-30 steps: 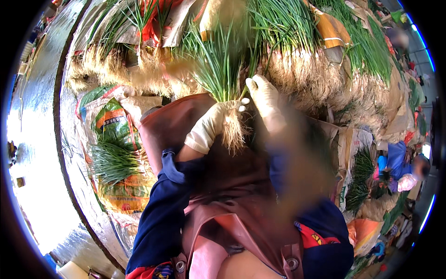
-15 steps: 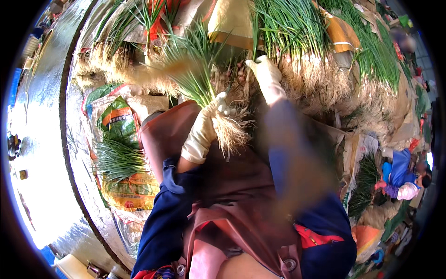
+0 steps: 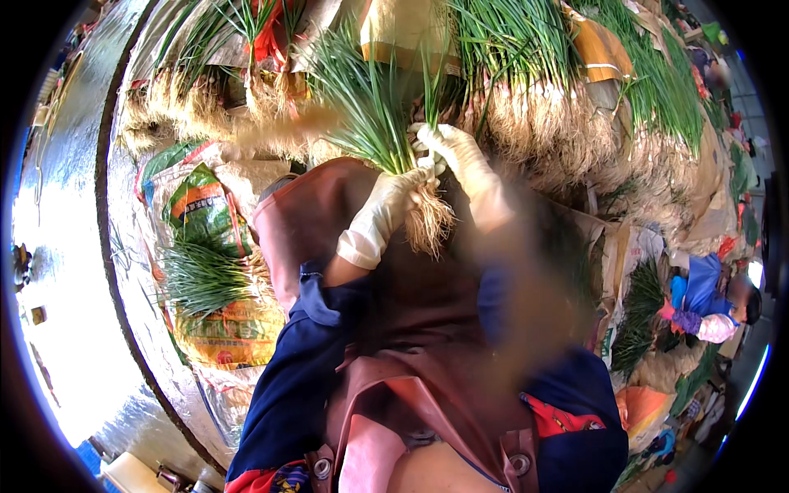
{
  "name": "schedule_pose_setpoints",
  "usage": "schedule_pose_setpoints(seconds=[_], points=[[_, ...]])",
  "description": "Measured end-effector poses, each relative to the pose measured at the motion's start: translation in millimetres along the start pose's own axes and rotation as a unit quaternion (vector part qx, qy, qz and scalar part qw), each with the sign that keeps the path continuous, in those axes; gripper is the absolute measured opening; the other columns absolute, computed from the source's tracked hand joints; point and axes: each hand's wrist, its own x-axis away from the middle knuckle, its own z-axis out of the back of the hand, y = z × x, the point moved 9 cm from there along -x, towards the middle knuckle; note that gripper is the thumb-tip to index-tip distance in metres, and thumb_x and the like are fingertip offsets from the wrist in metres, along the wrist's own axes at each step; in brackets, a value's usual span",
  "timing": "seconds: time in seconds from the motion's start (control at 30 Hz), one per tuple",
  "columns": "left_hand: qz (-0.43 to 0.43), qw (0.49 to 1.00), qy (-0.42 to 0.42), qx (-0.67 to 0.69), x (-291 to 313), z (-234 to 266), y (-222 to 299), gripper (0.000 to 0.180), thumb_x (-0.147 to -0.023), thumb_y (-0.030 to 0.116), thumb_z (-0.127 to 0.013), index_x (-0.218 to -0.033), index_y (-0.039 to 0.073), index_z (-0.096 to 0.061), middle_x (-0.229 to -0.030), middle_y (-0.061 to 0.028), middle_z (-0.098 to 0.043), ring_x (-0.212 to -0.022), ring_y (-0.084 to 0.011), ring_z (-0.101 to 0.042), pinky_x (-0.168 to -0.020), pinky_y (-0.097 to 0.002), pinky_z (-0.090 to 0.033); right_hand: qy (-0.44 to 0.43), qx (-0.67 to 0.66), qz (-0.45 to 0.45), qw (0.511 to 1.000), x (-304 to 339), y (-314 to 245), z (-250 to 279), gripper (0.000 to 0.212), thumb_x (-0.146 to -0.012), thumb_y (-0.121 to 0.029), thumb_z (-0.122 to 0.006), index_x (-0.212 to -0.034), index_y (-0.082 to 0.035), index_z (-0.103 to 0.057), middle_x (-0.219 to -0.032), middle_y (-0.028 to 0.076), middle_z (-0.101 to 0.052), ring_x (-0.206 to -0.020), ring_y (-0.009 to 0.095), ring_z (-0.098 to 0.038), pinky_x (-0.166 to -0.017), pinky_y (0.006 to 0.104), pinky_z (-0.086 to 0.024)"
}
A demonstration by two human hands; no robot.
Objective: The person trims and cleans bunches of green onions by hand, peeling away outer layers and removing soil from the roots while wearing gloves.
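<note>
My left hand, in a cream glove, is closed round the lower stems of a bunch of spring onions. The long green leaves fan up and away from me, and the pale stringy roots hang below the fist. Right beside it my right hand, gloved alike, has its fingers pinched on a few more spring onion stalks that stand upright. Where the two hands meet, the stem ends are partly hidden by the fingers.
Thick rows of rooted spring onions lie beyond my hands, with more at the far left. A small bundle rests on a printed sack to the left. At the right, another person bends near green stalks. A brown apron covers my lap.
My right hand has come back from the far row with stalks in its fingers and now meets the left. My left hand and its bunch have shifted slightly right and away from me.
</note>
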Motion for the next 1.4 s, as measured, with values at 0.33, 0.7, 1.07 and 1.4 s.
schedule_pose_setpoints(seconds=[0.33, 0.7, 1.07, 1.4], points=[[0.024, 0.996, -0.031, 0.075, 6.1, 7.1, -7.5, 0.019, -0.083, 0.005, -0.058, -0.101, -0.003, -0.057, -0.090, -0.0127, -0.064, -0.068, -0.0179, -0.060, -0.060, -0.0284, -0.053, 0.236, 0.463, -0.035, 0.854, 19.0, 27.6, 90.0, 0.030, -0.082, -0.036, -0.060, -0.081, -0.007, -0.062, -0.073, 0.011, -0.064, -0.064, 0.024, -0.061, -0.060, 0.0369, -0.048], [-0.006, 0.987, -0.063, 0.149, 16.8, -0.5, 7.3, 0.022, -0.083, 0.004, -0.059, -0.104, 0.000, -0.057, -0.083, -0.0070, -0.063, -0.069, -0.0168, -0.060, -0.058, -0.0275, -0.051, -0.144, -0.308, -0.055, 0.939, 4.4, 9.7, -34.8, 0.032, -0.091, -0.030, -0.051, -0.098, -0.001, -0.059, -0.084, 0.014, -0.061, -0.063, 0.020, -0.061, -0.044, 0.0352, -0.050], [-0.060, 0.965, -0.095, 0.236, 22.3, 13.2, 20.4, 0.024, -0.084, 0.007, -0.058, -0.108, 0.005, -0.053, -0.091, -0.0063, -0.062, -0.074, -0.0172, -0.059, -0.064, -0.0321, -0.051, 0.240, 0.249, -0.120, 0.930, -46.0, 3.0, 75.9, 0.038, -0.089, -0.038, -0.051, -0.110, -0.006, -0.059, -0.096, 0.007, -0.068, -0.071, 0.012, -0.065, -0.070, 0.0311, -0.050], [-0.088, 0.968, -0.087, 0.217, 24.9, 3.2, 31.3, 0.047, -0.081, 0.006, -0.063, -0.125, 0.012, -0.048, -0.086, -0.0015, -0.058, -0.071, -0.0147, -0.056, -0.065, -0.0301, -0.050, 0.143, 0.059, -0.027, 0.988, -60.0, 13.9, 79.8, 0.019, -0.085, -0.022, -0.061, -0.101, -0.011, -0.064, -0.078, -0.006, -0.063, -0.059, 0.004, -0.048, -0.064, 0.0189, -0.038]])
